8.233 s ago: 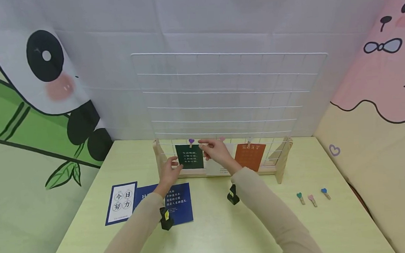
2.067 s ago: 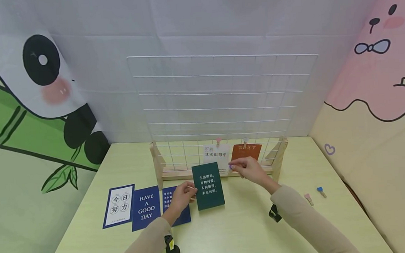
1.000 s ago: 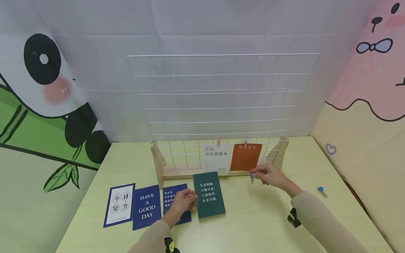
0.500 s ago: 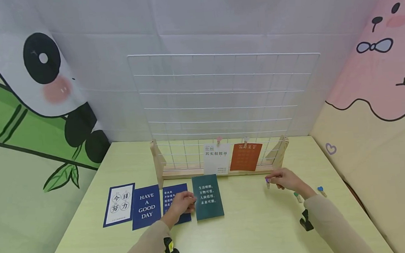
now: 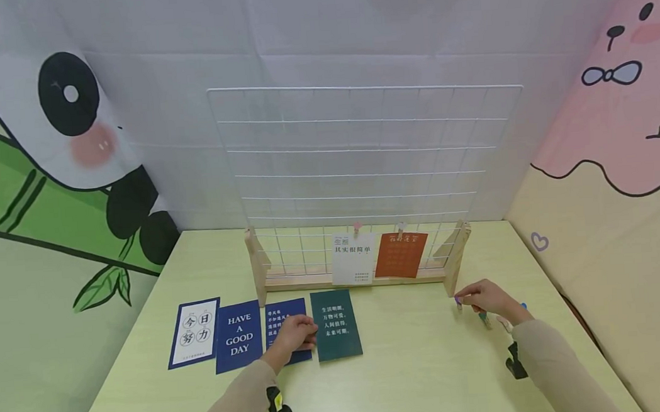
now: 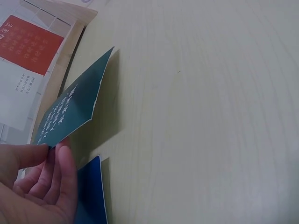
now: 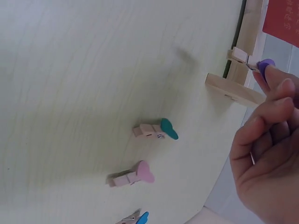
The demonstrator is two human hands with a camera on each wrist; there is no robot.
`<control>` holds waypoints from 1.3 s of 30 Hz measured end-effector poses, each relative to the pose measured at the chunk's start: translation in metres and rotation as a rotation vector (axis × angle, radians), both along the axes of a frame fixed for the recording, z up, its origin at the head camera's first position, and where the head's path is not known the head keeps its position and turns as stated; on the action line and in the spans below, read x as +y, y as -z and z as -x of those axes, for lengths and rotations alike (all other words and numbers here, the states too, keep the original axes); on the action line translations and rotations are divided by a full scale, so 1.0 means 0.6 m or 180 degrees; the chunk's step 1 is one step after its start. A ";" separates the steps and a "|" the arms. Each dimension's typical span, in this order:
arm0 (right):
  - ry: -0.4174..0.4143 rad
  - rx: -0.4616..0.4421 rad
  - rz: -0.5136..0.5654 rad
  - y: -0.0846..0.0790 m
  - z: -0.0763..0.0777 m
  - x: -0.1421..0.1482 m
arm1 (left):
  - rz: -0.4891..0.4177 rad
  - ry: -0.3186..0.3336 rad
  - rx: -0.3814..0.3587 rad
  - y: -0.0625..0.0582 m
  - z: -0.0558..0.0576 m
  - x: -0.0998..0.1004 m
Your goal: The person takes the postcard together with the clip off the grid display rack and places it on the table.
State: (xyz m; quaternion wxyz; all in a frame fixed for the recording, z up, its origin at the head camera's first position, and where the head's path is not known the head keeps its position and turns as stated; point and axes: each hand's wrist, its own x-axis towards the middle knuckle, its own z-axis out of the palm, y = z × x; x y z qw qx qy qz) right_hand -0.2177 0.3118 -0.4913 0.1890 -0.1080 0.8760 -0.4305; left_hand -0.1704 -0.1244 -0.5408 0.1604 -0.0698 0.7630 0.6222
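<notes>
My left hand (image 5: 296,338) pinches the left edge of a dark green card (image 5: 336,325) with white writing. In the left wrist view that card (image 6: 77,102) is tilted, one corner raised above the table and casting a shadow. Between the thumb and fingertips of my right hand (image 5: 487,299) is a small wooden clothespin (image 7: 244,58) with a purple heart, held above the table. Below it lie clothespins with a green heart (image 7: 154,129), a pink heart (image 7: 133,176) and a blue heart (image 7: 135,218).
A white wire grid rack (image 5: 359,125) on a wooden base (image 5: 306,282) stands at the back. Clipped to it are a white card (image 5: 353,264) and an orange card (image 5: 400,255). Several blue cards, including "HAVE A GOOD DAY" (image 5: 238,339), lie at left.
The green card came off the rack and moved down toward the table in my left hand. My right hand carried the purple-heart clothespin away from the rack, right toward the other clothespins.
</notes>
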 end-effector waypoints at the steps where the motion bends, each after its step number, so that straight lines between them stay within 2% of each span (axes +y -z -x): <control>1: 0.0004 -0.0012 -0.0007 0.001 -0.001 0.003 | 0.0002 -0.0022 -0.0011 0.001 0.001 0.000; 9: 0.0068 -0.0162 -0.0051 0.012 -0.007 0.019 | 0.0079 -0.0154 -0.0030 0.002 0.001 -0.002; 18: 0.0067 -0.0099 -0.0452 0.023 -0.013 0.033 | 0.0228 -0.0175 0.0041 0.008 0.003 -0.003; 30: 0.0448 -0.0335 -0.0667 0.048 -0.013 0.040 | 0.0391 -0.0273 0.0032 0.010 0.008 -0.001; 39: 0.0273 -0.0168 -0.0606 0.046 -0.022 0.041 | 0.0442 -0.0271 0.0100 0.001 0.000 -0.002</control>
